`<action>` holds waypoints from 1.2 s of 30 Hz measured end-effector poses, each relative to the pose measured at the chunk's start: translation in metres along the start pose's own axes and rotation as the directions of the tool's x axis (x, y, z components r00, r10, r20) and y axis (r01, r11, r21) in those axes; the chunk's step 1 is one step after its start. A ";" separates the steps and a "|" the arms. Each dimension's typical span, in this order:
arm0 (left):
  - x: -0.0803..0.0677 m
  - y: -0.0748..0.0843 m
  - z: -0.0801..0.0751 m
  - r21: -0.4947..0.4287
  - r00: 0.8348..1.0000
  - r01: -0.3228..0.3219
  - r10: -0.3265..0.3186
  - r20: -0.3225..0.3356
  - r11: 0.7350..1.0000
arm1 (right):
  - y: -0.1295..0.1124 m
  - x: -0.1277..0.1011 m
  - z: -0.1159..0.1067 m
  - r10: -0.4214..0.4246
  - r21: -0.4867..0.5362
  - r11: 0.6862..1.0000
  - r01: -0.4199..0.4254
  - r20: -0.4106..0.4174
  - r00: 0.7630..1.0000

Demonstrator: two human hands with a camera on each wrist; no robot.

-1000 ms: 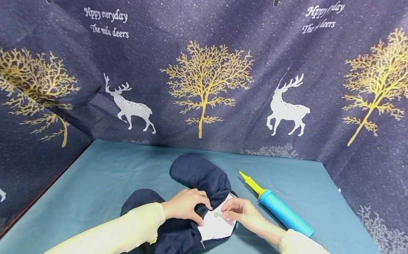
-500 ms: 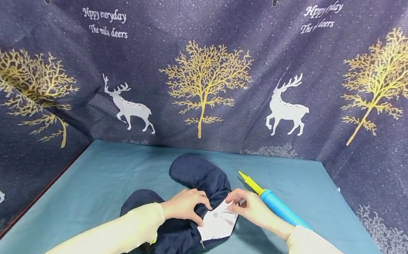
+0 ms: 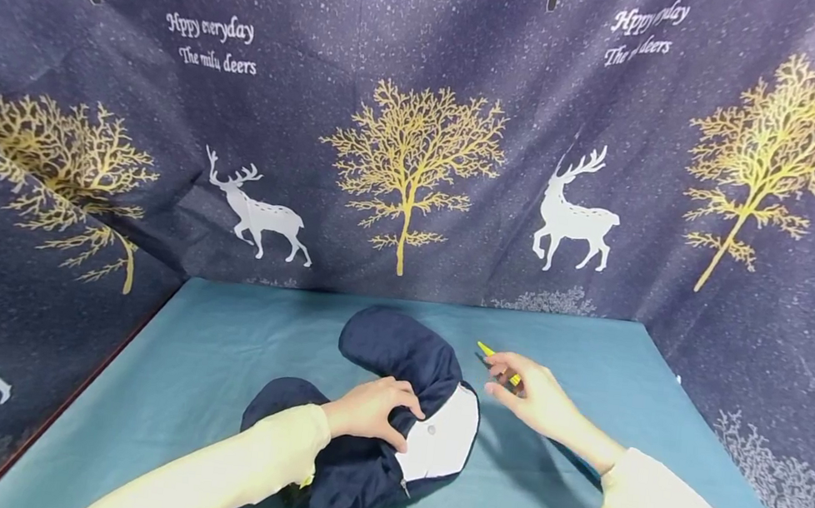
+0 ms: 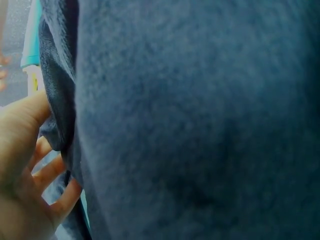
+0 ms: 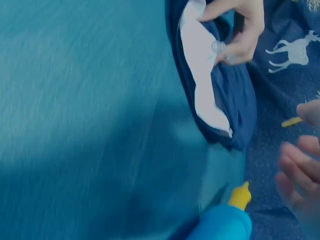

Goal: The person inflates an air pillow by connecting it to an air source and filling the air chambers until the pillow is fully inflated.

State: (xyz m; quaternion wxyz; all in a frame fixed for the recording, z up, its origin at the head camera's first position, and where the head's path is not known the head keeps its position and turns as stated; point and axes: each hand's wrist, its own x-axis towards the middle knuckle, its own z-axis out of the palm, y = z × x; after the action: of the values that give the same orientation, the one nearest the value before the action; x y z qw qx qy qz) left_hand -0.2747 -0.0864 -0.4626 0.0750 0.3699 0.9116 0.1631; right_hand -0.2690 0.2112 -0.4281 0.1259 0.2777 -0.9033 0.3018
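Note:
A navy U-shaped neck pillow (image 3: 400, 345) lies on the table, its cover unzipped at the bend. White inner lining (image 3: 442, 446) shows through the opening, with a small clear valve (image 3: 431, 429) on it. My left hand (image 3: 370, 409) grips the cover beside the opening, thumb and fingers around a fold of fabric. Over the hand pump's yellow nozzle (image 3: 485, 349) hovers my right hand (image 3: 541, 402), fingers loosely bent and holding nothing. Most of the pump's blue barrel (image 5: 220, 225) is hidden under the right arm in the head view.
Teal cloth covers the table (image 3: 217, 333). A dark fabric backdrop (image 3: 475, 60) with deer and golden trees hangs behind it and along both sides. A metal zip pull (image 3: 404, 487) hangs at the near end of the opening.
My right hand has left the white lining near the valve and moved right to above the pump's nozzle. My left hand stays on the neck pillow, which has not moved.

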 end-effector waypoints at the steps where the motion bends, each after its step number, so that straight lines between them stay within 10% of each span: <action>1: 0.000 0.000 0.000 0.000 1.000 0.000 0.000 0.000 1.000 | 0.002 -0.001 -0.002 0.013 -0.041 0.999 -0.013 -0.020 1.000; 10: -0.001 0.001 0.000 -0.008 1.000 0.011 -0.011 0.005 1.000 | 0.019 -0.012 -0.010 0.110 -0.247 0.962 -0.118 -0.048 0.993; 36: 0.000 0.002 -0.001 0.012 1.000 0.022 -0.023 0.019 1.000 | 0.048 -0.034 -0.016 0.320 -0.311 0.913 -0.265 0.139 0.937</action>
State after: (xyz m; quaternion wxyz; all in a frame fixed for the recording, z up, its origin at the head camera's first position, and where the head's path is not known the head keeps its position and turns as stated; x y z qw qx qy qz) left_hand -0.2742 -0.0854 -0.4608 0.0836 0.3616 0.9159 0.1531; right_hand -0.2677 0.2675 -0.4516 0.0327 0.1448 -0.9766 0.1555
